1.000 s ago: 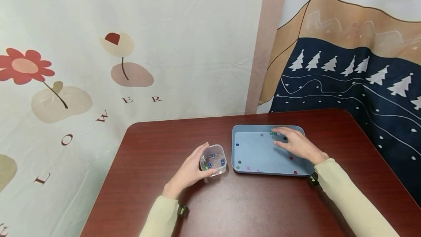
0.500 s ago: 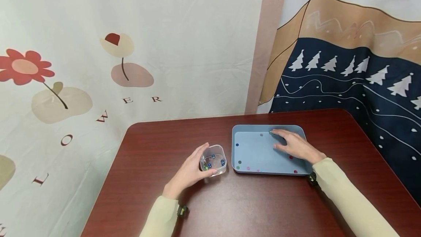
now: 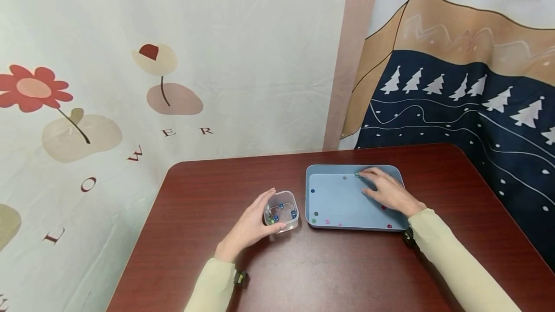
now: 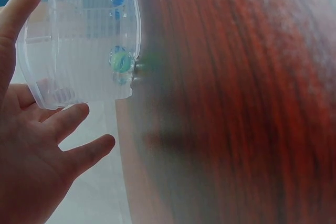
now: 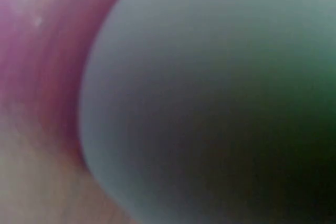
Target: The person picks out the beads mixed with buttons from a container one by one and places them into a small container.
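My left hand (image 3: 248, 228) holds a clear plastic container (image 3: 281, 227) between thumb and fingers on the dark red table. Several blue marbles and a green marble (image 4: 122, 61) lie at its bottom. To the right is a shallow blue tray (image 3: 338, 201) with scattered small marbles. Over its far part hovers or rests my right hand (image 3: 388, 190), fingertips at a green marble (image 3: 357, 175), thumb spread apart from the fingers. Whether the fingertips touch that marble cannot be told. The right wrist view is too blurred to show the hand or any marble.
Inside the tray are a blue marble (image 3: 312, 190) at the left, a pink marble (image 3: 327, 221) near the front and a red marble (image 3: 389, 226) at front right. The tabletop (image 3: 329, 268) ends at a curtain (image 3: 260, 61) behind.
My right hand has shifted slightly within the tray, its wrist drawing left and toward the person. One of the green marbles by its fingertips is now covered. The left hand and container stay put.
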Available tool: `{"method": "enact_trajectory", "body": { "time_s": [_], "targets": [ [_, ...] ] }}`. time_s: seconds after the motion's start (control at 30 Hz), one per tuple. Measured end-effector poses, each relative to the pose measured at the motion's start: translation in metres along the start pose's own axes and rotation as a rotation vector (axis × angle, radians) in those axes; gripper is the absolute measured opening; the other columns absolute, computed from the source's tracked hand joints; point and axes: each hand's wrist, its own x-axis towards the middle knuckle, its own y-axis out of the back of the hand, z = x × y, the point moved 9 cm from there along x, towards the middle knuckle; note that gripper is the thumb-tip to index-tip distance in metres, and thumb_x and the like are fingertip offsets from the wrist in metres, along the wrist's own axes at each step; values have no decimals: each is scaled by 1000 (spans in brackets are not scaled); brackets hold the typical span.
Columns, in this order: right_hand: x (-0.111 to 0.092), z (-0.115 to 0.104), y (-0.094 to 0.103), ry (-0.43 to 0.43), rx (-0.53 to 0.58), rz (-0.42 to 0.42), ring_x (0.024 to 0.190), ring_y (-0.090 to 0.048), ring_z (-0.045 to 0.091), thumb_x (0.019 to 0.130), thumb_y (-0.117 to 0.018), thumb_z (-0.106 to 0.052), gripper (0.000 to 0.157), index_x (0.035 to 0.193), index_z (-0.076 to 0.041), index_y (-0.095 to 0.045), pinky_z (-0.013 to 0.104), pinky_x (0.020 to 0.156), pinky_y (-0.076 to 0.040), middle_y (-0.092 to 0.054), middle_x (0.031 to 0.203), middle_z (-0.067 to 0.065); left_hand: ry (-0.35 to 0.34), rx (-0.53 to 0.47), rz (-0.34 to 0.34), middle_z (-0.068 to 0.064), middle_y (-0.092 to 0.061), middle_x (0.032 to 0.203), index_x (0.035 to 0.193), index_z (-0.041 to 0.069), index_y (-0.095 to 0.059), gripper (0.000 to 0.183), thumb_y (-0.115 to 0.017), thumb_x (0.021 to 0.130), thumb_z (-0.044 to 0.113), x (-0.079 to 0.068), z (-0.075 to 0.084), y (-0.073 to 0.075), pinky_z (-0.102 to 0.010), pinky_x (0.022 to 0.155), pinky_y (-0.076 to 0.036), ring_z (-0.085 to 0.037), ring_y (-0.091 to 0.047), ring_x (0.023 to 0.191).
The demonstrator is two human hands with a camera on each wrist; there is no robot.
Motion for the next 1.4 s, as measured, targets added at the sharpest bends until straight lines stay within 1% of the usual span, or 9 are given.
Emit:
{"method": "enact_trajectory", "body": {
  "time_s": [0.23,0.37,0.6,0.87,1.03,1.4],
  "targets": [
    [-2,2,-2,-12,-26,0,129,-50,43,99,-69,-14,50,145,3,-56,64,108,-40,-53,141,26,-4,-5,0,-11,-41,162,159,8,-39,97,-87,82,44,0,0,-1,-52,115,-40,-31,-47,141],
    [-3,3,-3,-18,-14,-6,130,-50,44,99,-69,-13,50,145,3,-56,65,109,-39,-53,143,25,-9,-6,4,-12,-41,161,159,7,-40,97,-87,82,43,0,1,0,-53,114,-40,-32,-48,140],
    [-5,3,-3,-15,7,-7,135,-48,45,98,-70,-12,50,145,0,-58,67,110,-37,-55,145,25,-6,-2,4,-11,-41,162,159,8,-39,97,-87,82,42,1,0,0,-53,115,-40,-32,-47,141],
    [-9,1,-3,1,23,11,133,-51,45,96,-72,-9,43,139,-3,-65,66,109,-38,-59,143,23,0,4,2,-11,-41,162,159,9,-39,97,-87,82,42,2,-2,-1,-52,115,-39,-31,-47,141],
    [-9,1,-2,8,25,21,132,-52,45,96,-73,-8,38,134,-4,-69,67,109,-38,-62,138,22,5,0,4,-11,-41,162,159,9,-39,97,-87,82,42,1,-2,-1,-53,114,-40,-32,-48,140],
    [-11,1,0,15,53,45,126,-57,41,93,-75,-6,28,121,-7,-76,63,107,-42,-69,127,16,4,2,3,-10,-40,162,159,9,-39,97,-87,82,44,1,-2,-1,-53,114,-40,-31,-48,140]
  ]
}}
